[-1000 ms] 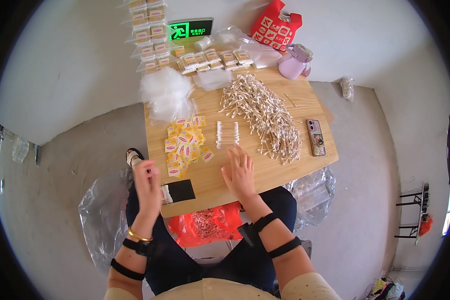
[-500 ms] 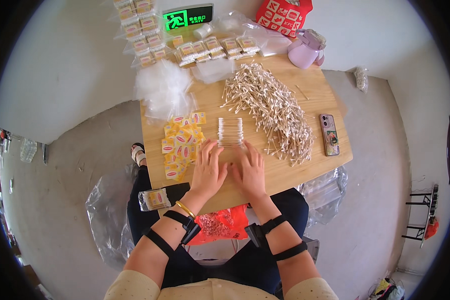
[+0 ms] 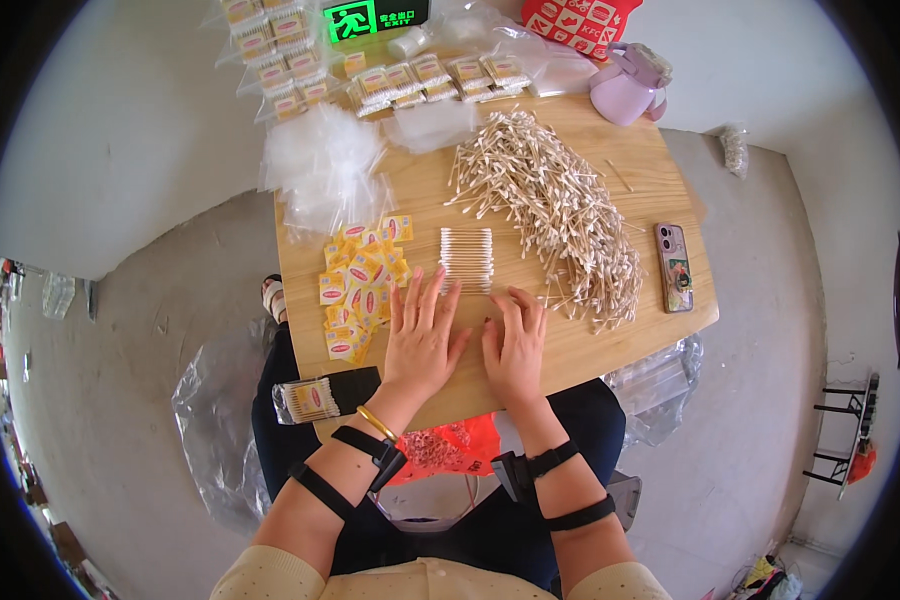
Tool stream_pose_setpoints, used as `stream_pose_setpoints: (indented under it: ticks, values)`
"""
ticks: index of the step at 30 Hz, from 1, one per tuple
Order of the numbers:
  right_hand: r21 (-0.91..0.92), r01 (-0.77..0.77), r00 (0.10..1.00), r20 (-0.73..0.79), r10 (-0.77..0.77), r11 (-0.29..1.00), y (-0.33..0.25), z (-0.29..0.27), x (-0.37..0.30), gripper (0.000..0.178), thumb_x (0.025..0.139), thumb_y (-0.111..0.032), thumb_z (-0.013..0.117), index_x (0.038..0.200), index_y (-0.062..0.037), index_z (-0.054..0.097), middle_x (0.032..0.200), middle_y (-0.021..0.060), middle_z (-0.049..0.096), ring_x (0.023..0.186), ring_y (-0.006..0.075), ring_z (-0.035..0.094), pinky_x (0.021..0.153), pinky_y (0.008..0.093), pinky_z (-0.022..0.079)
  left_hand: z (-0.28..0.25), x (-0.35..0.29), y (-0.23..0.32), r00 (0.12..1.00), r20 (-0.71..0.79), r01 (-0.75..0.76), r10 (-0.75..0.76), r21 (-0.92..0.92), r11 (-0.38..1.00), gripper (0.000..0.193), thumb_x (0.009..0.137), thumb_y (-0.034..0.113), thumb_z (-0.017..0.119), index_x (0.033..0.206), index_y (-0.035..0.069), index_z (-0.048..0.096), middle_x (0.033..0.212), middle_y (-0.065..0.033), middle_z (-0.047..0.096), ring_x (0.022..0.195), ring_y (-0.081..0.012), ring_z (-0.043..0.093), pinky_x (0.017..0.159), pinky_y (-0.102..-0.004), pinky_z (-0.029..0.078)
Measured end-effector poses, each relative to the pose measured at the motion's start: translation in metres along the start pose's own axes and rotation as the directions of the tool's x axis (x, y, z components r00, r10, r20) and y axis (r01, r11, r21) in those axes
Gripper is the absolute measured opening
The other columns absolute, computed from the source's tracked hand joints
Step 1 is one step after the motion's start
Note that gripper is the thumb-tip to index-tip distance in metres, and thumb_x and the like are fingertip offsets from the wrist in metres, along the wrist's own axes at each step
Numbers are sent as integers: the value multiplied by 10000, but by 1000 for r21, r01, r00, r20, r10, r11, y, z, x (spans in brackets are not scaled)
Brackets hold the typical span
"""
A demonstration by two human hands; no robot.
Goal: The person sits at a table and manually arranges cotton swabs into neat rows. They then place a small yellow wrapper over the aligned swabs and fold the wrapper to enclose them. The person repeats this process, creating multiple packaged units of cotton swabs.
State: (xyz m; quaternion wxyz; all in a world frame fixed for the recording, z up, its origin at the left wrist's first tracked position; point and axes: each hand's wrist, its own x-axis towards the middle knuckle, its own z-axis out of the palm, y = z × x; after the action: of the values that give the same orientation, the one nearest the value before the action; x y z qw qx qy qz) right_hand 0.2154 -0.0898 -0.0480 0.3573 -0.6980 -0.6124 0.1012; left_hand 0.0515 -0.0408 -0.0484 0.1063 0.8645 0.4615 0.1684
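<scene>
A neat flat row of cotton swabs (image 3: pixel 467 258) lies side by side at the middle of the wooden table. My left hand (image 3: pixel 425 335) rests just below its near left corner, open, its fingers stretched out and the fingertips at the nearest swabs. Off the near right corner, my right hand (image 3: pixel 517 345) is on the tabletop with slightly bent fingers and the thumb apart, holding nothing. A large loose heap of cotton swabs (image 3: pixel 560 215) spreads to the right of the row. Yellow printed paper cards (image 3: pixel 365 285) are scattered left of it, near my left hand.
Clear plastic bags (image 3: pixel 325 165) lie at the far left. Packed swab bundles (image 3: pixel 430 80) line the back, beside a lilac jug (image 3: pixel 630 85) and red bag (image 3: pixel 580 25). A phone (image 3: pixel 674 268) lies right. One swab pack (image 3: pixel 312 400) sits at the near left edge.
My right hand has drawn back from the row's near right corner. My left fingers have spread and straightened at the near left corner. The whole view has shifted slightly.
</scene>
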Motion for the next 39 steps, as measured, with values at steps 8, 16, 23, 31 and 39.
stream_pose_setpoints:
  ticks: [8,16,23,31,39]
  values:
    - [21,10,1000,-15,-10,1000,2,2,0,414,932,-66,655,1344,-59,620,1404,196,528,1273,402,524,1096,532,410,1,1,0,999,38,1,-4,78,997,725,1048,489,570,1633,101,386,1734,-149,245,1623,-400,155,1303,-654,108]
    - [-8,103,990,102,-101,995,-2,2,24,416,938,-97,647,1353,-126,655,1465,170,507,1324,398,491,1116,530,395,1,0,-2,1000,20,9,-9,24,1000,665,1025,421,630,1593,121,457,1695,-161,296,1607,-415,182,1299,-665,107]
    - [-43,167,980,117,-161,985,1,8,34,409,939,-125,637,1344,-159,680,1486,160,496,1332,396,488,1123,520,386,3,0,-2,1000,-2,11,-11,13,1000,658,998,377,663,1577,124,478,1673,-157,323,1601,-408,198,1297,-667,119]
    - [-11,180,979,102,-178,984,1,8,38,401,922,-109,645,1318,-144,697,1465,153,512,1349,384,488,1119,521,386,3,-2,-3,998,-60,-12,9,-46,999,631,961,320,709,1516,85,524,1626,-151,383,1567,-394,276,1285,-659,166]
    - [-51,207,975,96,-202,977,2,10,48,380,900,-69,649,1271,-125,709,1426,145,528,1358,391,487,1122,532,384,4,-4,-4,996,-78,-42,39,-38,998,528,957,301,695,1403,46,569,1586,-134,425,1545,-341,323,1295,-618,202]
